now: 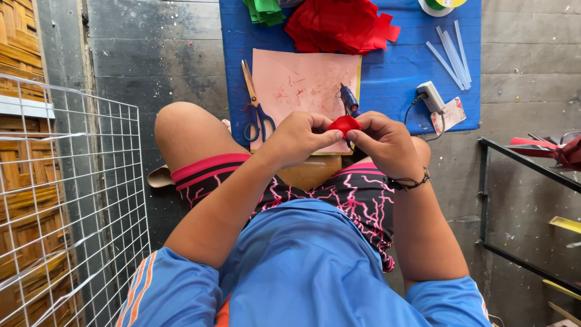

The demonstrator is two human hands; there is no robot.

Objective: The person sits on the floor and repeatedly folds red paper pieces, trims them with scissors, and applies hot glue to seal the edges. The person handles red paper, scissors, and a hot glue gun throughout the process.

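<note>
Two hands meet on a small red piece (344, 124), which sits pinched between them above the person's lap, just over the near edge of a pink sheet (302, 82). The left hand (298, 138) has its fingers curled in, thumb and forefinger grasping the piece's left side; the right hand (382, 140), with a dark cord bracelet (409, 181) at the wrist, grasps the right side the same way. What the piece is made of is too small to tell.

Right behind the piece, a blue glue gun (348, 100) lies on the pink sheet, partly hidden by the right hand's knuckles. The sheet is marked with red scribbles and lies on a blue mat (399, 79) spread over the grey floor. Scissors (255, 103) with blue handles lie along the sheet's left edge, near the left hand. To the right of the hands, a white plug adapter (431, 95) with a dark cable rests on the mat, beside a small printed card (450, 114).

Farther off on the mat are a heap of red cut pieces (339, 24), a smaller green pile (264, 11), several clear glue sticks (451, 54) and a tape roll (442, 5) at the top edge. A white wire grid (72, 194) stands at the left, a black metal rack (520, 200) at the right.
</note>
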